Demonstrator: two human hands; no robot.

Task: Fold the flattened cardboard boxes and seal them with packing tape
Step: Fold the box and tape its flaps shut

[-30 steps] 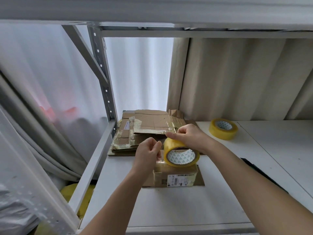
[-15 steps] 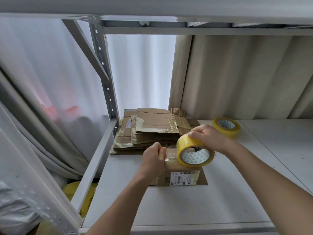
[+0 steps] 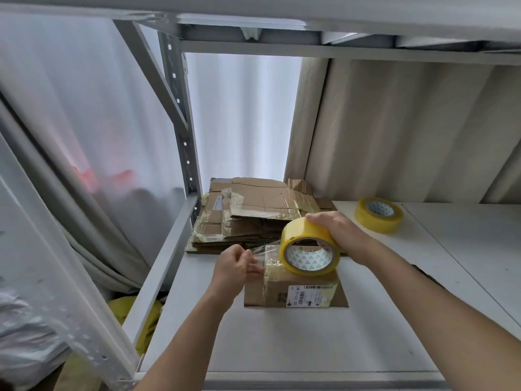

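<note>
Cardboard box (image 3: 296,286), folded, stands on the white shelf (image 3: 282,342). Right hand (image 3: 338,232) grips the yellow tape roll (image 3: 310,246) above it; left hand (image 3: 234,266) pinches the pulled clear tape end (image 3: 260,253).

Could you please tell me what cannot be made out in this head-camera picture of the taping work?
- Top of the small box: hidden by the tape roll that the right hand holds.
- Print on the shipping label: too small to read.
- Free tape end pinched by the left hand: clear film, its edge is hard to see.
- Lower sheets of the flattened cardboard stack: covered by upper sheets.
</note>
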